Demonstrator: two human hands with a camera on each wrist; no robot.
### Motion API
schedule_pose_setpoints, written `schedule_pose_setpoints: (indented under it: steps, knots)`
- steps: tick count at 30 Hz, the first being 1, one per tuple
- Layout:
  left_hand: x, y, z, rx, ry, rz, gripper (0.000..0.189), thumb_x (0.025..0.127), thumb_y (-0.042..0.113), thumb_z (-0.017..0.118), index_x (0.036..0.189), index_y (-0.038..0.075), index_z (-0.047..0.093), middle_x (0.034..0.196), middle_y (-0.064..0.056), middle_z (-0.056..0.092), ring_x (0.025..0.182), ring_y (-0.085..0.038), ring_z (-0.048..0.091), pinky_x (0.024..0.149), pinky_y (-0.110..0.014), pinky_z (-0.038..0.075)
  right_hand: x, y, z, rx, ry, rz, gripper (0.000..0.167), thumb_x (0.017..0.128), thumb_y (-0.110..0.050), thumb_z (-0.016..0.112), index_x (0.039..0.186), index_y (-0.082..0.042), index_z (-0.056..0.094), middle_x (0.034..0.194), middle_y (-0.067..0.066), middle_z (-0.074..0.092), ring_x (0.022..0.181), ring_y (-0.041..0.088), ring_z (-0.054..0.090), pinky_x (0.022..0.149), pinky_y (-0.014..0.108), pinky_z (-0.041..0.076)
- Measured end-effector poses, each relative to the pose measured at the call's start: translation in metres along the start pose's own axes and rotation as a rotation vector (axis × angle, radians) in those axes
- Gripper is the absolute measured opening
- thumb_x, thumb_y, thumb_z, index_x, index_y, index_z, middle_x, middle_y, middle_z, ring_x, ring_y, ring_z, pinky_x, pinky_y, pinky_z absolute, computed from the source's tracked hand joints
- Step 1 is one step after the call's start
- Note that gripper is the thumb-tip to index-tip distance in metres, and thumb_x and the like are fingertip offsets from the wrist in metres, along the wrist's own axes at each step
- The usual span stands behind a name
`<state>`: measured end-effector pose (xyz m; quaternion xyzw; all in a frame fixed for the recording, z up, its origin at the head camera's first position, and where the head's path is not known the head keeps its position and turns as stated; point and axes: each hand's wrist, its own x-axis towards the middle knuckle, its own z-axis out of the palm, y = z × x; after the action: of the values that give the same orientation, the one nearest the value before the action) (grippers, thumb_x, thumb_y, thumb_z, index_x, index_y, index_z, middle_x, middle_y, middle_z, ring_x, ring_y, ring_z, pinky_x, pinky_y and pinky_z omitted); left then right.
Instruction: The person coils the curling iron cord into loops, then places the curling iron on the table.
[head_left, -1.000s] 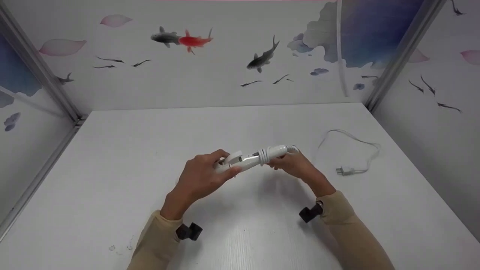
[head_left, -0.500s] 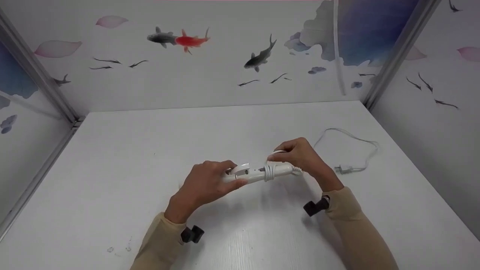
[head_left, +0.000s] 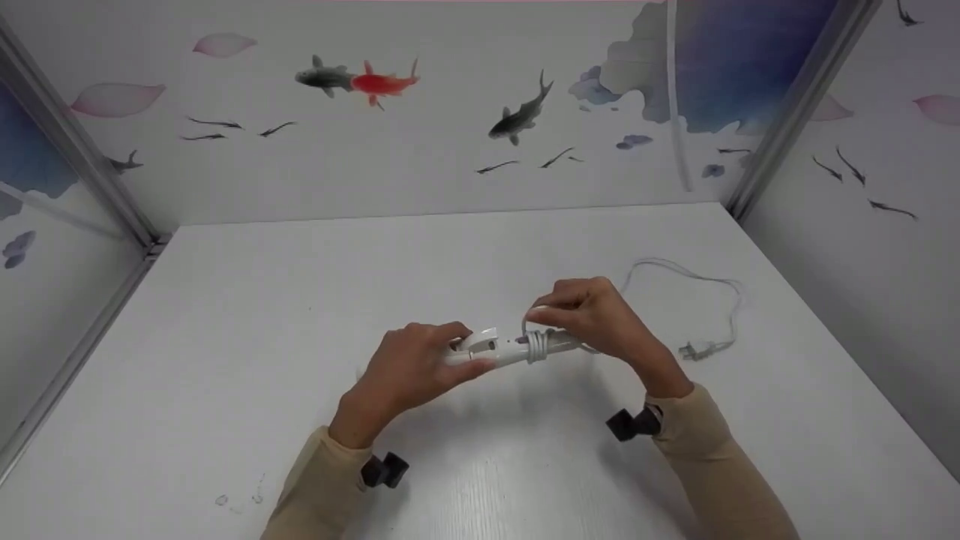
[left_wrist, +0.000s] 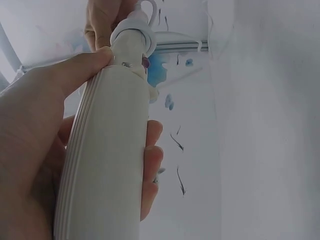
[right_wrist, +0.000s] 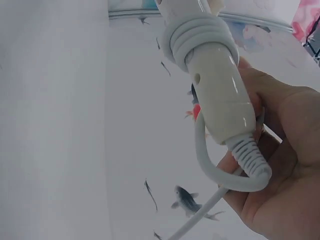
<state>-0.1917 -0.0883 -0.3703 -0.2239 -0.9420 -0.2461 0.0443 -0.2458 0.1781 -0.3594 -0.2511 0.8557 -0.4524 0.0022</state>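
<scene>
One white wand (head_left: 514, 351), held above the table (head_left: 337, 270): left hand (head_left: 412, 364) was curled round its body; right hand (head_left: 600, 315), seemingly pinching its cord (right_wrist: 201, 145), had just shifted leftward, suggesting another turn on the coils (head_left: 537, 347).

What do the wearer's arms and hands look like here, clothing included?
The plain tan left sleeve and right sleeve reach the wrists, with a small, blocky black device at each cuff. The left hand and right hand wear no gloves.
</scene>
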Motion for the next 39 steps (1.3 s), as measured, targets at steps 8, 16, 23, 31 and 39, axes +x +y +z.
schedule_pose_setpoints:
  steps: [8,16,23,31,39]
  knots:
    - [0.002,-0.001,0.006,0.013,-0.015,0.002,0.046,0.09,0.054,0.067,0.115,0.015,0.071,0.092,-0.001,0.074,0.066,-0.012,0.053,0.061,-0.027,0.042,-0.001,-0.007,0.006,-0.054,0.046,0.009,0.012,0.09,-0.023,0.075,0.094,-0.014,0.082,0.074,0.005,0.063,0.068,0.014,0.047,0.063,0.025,0.043]
    - [0.003,-0.005,0.004,0.022,0.125,-0.116,0.047,0.089,0.052,0.07,0.116,0.014,0.07,0.094,-0.006,0.075,0.068,-0.016,0.056,0.059,-0.029,0.044,-0.003,-0.014,0.01,-0.075,0.125,-0.034,0.016,0.095,-0.023,0.069,0.101,-0.014,0.081,0.076,0.002,0.063,0.069,0.014,0.05,0.065,0.024,0.045]
    - [0.006,-0.003,-0.001,0.025,0.253,-0.216,0.048,0.089,0.051,0.071,0.116,0.011,0.071,0.095,-0.008,0.076,0.07,-0.02,0.062,0.059,-0.034,0.049,-0.003,-0.018,0.016,-0.072,0.077,-0.077,0.025,0.103,-0.027,0.057,0.09,-0.015,0.075,0.077,-0.001,0.063,0.068,0.014,0.051,0.064,0.025,0.043]
    - [0.006,-0.004,-0.001,0.023,0.313,-0.267,0.049,0.089,0.051,0.071,0.117,0.011,0.07,0.096,-0.01,0.076,0.072,-0.021,0.064,0.06,-0.037,0.052,0.0,-0.013,0.021,-0.043,-0.073,-0.108,0.023,0.103,-0.024,0.058,0.107,-0.013,0.078,0.088,0.005,0.071,0.077,0.018,0.062,0.071,0.025,0.051]
    - [0.006,-0.003,-0.006,-0.044,0.338,-0.276,0.048,0.089,0.05,0.071,0.116,0.01,0.07,0.097,-0.011,0.076,0.075,-0.023,0.066,0.062,-0.038,0.052,0.01,0.01,0.022,0.04,-0.231,-0.027,0.029,0.103,-0.029,0.056,0.118,-0.012,0.075,0.101,0.012,0.077,0.097,0.021,0.071,0.095,0.048,0.052]
